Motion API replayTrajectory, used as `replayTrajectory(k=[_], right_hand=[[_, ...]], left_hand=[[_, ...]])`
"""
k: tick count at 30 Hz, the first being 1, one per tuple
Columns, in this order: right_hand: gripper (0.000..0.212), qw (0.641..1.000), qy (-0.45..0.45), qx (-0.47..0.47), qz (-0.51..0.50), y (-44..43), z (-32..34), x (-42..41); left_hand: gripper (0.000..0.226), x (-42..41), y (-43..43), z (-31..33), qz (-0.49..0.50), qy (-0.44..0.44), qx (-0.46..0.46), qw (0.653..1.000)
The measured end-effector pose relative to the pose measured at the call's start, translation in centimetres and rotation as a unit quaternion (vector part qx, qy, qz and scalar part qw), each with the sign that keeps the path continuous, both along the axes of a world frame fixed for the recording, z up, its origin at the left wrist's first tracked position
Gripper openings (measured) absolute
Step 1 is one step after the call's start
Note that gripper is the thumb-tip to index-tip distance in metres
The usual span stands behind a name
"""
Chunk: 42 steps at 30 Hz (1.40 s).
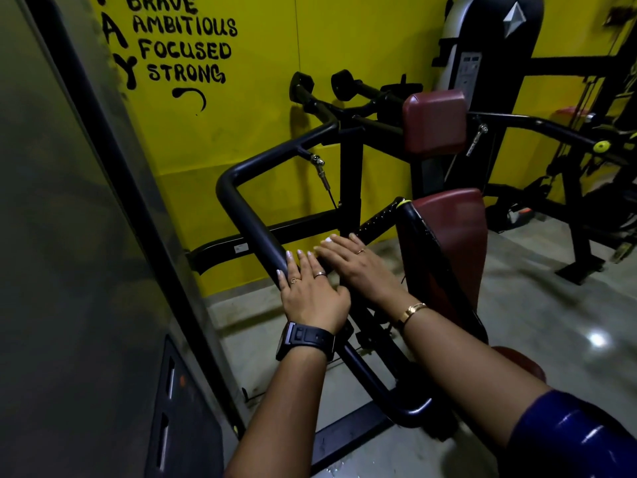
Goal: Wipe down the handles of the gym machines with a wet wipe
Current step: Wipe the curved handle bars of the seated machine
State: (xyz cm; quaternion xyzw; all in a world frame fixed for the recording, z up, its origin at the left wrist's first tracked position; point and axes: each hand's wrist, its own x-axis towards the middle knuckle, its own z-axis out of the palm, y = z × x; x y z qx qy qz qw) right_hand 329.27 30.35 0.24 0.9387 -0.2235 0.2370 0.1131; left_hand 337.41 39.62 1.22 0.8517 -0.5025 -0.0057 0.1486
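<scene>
Left hand (312, 298) lies flat on the handle (248, 215), steadying it; just beside, right hand (358, 267), fingers straight, presses a wipe (327, 240) on it.

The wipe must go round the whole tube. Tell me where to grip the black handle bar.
Grip the straight sloping stretch of the black handle bar just above the left hand, coming from above so the right hand and its wet wipe wrap the round tube. Higher up it bends sharply.
</scene>
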Motion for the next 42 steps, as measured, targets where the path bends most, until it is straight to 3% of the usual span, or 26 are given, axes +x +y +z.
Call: replayTrajectory(k=[2, 4, 6, 8, 12, 15, 19, 27, 31, 37, 42], right_hand=[[0.058, 0.998, -0.031, 0.01, -0.058, -0.5, 0.7, -0.6], [0.068, 0.993, -0.05, 0.047, -0.099, -0.7, 0.5, -1.2], [0.074, 0.99, -0.083, 0.061, -0.094, -0.6, 0.2, -1.6], [0.065, 0.99, -0.098, 0.075, -0.071, 0.2, 0.0, -1.6], [0.066, 0.996, -0.039, 0.072, -0.028, 0.5, -0.2, -0.6], [0.069, 0.996, -0.007, 0.028, -0.084, 0.0, 0.3, -0.8], [0.068, 0.981, -0.093, 0.035, -0.164, -0.1, 0.0, -1.7], [0.079, 0.989, -0.005, 0.031, -0.142, -0.1, -0.1, -0.2], [0.083, 0.965, -0.069, 0.058, -0.247, -0.7, 0.0, -1.9], [0.078, 0.974, -0.036, 0.082, -0.209, 0.7, 0.1, -1.4], [0.079, 0.963, -0.046, 0.081, -0.254, -1.0, 0.6, -1.2]], left_hand=[[0.08, 0.1, 0.1, -0.1, -0.002, 0.0, -0.001, 1.0], [0.08, 0.1, 0.2, -0.1, -0.002, 0.0, 0.0, 1.0], [0.08, 0.1, 0.1, -0.1, -0.001, -0.001, 0.0, 1.0], [0.079, 0.0, 0.1, -0.1, -0.002, -0.004, -0.003, 1.0], [0.078, 0.1, 0.1, -0.1, -0.001, -0.008, -0.002, 1.0], [0.077, 0.1, 0.1, -0.1, -0.001, -0.005, 0.0, 1.0], [0.076, 0.1, 0.2, -0.1, -0.003, -0.005, -0.007, 1.0], [0.076, 0.1, 0.1, -0.1, -0.001, -0.008, -0.004, 1.0], [0.077, 0.1, 0.1, -0.2, -0.003, -0.007, -0.005, 1.0], [0.078, 0.2, 0.0, -0.3, -0.003, -0.011, -0.004, 1.0], [0.079, 0.3, 0.0, -0.3, -0.002, -0.011, 0.0, 1.0]])
